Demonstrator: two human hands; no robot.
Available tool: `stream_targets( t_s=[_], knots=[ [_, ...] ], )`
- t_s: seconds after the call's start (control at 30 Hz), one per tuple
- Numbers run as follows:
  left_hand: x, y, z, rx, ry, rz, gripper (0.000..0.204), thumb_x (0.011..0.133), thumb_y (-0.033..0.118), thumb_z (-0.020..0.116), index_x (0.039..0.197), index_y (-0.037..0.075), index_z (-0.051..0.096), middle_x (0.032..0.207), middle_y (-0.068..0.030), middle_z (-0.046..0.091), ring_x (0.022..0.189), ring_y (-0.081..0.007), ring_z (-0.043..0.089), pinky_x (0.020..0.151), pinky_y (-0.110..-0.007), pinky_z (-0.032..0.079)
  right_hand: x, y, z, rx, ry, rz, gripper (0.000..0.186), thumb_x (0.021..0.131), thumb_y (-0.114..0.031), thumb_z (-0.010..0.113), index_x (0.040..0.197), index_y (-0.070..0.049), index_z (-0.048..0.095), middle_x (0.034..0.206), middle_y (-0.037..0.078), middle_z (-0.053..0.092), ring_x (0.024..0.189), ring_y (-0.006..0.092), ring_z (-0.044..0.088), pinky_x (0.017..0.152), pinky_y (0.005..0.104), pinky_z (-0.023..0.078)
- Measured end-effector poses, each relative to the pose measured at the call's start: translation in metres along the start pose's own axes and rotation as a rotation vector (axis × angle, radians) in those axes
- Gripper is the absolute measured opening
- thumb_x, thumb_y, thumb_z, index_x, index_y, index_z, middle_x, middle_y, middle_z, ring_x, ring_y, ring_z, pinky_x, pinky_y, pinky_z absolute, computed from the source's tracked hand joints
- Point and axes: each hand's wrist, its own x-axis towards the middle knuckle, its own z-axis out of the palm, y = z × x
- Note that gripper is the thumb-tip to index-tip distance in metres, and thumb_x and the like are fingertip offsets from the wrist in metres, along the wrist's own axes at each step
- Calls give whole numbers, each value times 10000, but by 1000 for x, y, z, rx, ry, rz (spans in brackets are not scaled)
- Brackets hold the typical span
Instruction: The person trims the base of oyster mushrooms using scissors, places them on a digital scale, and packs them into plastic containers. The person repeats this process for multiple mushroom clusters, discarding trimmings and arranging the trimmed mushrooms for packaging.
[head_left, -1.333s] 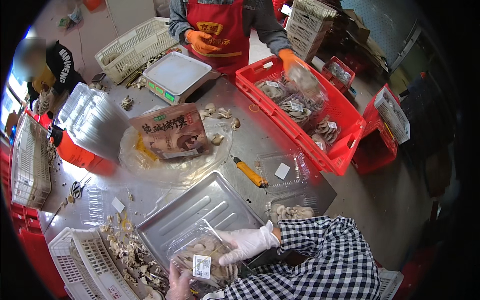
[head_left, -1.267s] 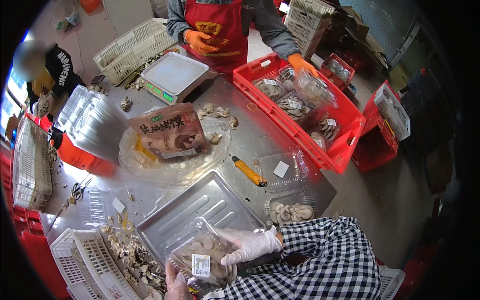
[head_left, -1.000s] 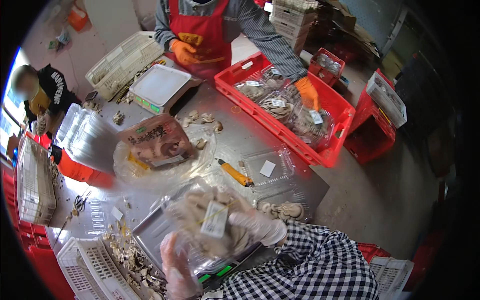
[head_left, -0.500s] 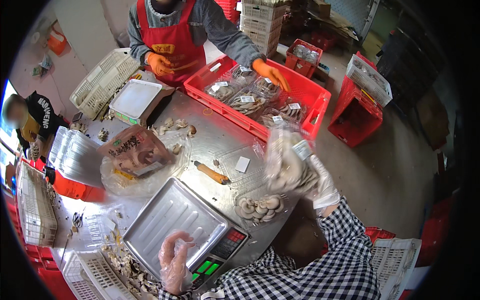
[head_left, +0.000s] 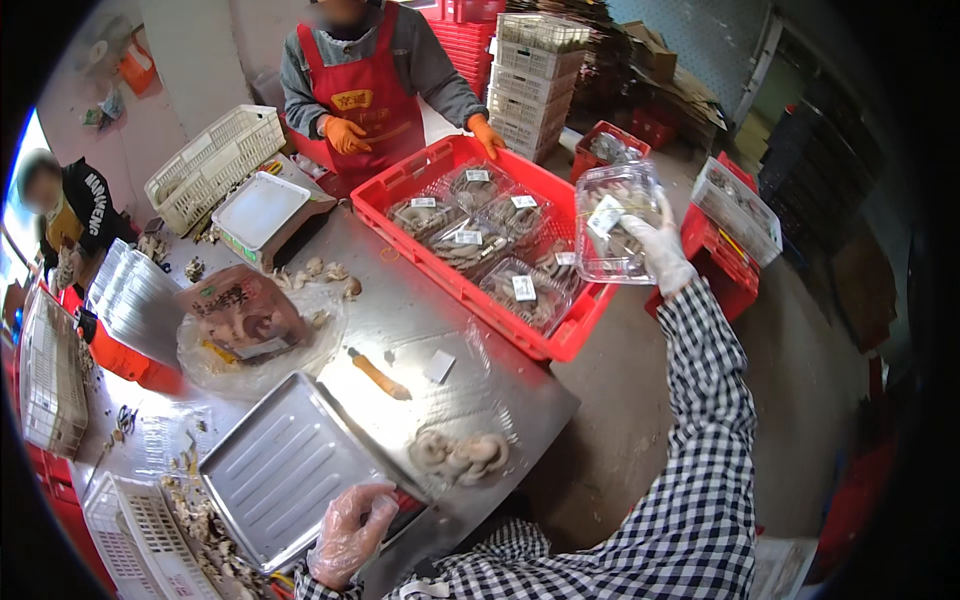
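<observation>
My right hand [head_left: 660,248], in a clear glove, grips a transparent plastic box of mushrooms [head_left: 612,222] with a white label. The box is tilted, held in the air over the right end of a red crate [head_left: 455,290]. Several labelled boxes of mushrooms lie in that crate. My left hand [head_left: 352,530], gloved too, hovers over the near right corner of the metal-trayed scale [head_left: 290,470]. Its fingers are loosely bent, apart from the thumb, with nothing seen in them. Right of the scale sits another mushroom pack [head_left: 462,455], somewhat blurred.
Across the table a co-worker in a red apron [head_left: 362,90] rests an orange-gloved hand [head_left: 486,135] at the crate's far rim. An orange-handled tool [head_left: 380,375] and a small white card [head_left: 440,366] lie on the table. Farther left stand a second scale [head_left: 262,210] and stacked clear trays [head_left: 138,300].
My right hand has carried the box up and away, from beside the table to above the crate. The co-worker's hand has drawn back from over the boxes to the crate's rim. My view has shifted.
</observation>
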Motion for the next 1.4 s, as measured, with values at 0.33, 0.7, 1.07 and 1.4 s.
stream_targets(
  t_s=[0.33,0.7,1.07,1.4],
  knots=[
    [62,46,116,-84,48,-350,293,1026,204,635,1265,34,630,1047,-19,646,921,-94,573,776,-243,498,154,170,-24,-246,-796,627,733,866,-28,722,1525,24,405,1381,176,611,1221,257,623,1064,339,472],
    [108,81,162,128,-12,-173,246,988,132,641,1207,22,659,1036,-102,697,970,-206,649,883,-334,514,73,145,24,-1443,-1168,-192,946,869,-533,708,1635,-318,194,1707,119,151,1573,328,126,1249,577,109],
    [100,78,176,344,-94,154,240,927,134,707,1142,32,678,1044,-152,706,992,-317,676,882,-383,524,40,126,-23,-1007,-803,-307,799,874,-302,730,1578,-207,364,1623,186,330,1523,375,261,1249,524,184],
    [82,19,182,-24,-82,-26,263,1021,264,656,823,91,630,728,28,569,638,-44,454,588,-213,339,-349,225,-177,-97,734,329,421,1022,-114,587,1432,-44,519,1251,34,637,1088,167,612,980,316,513]
  ],
)
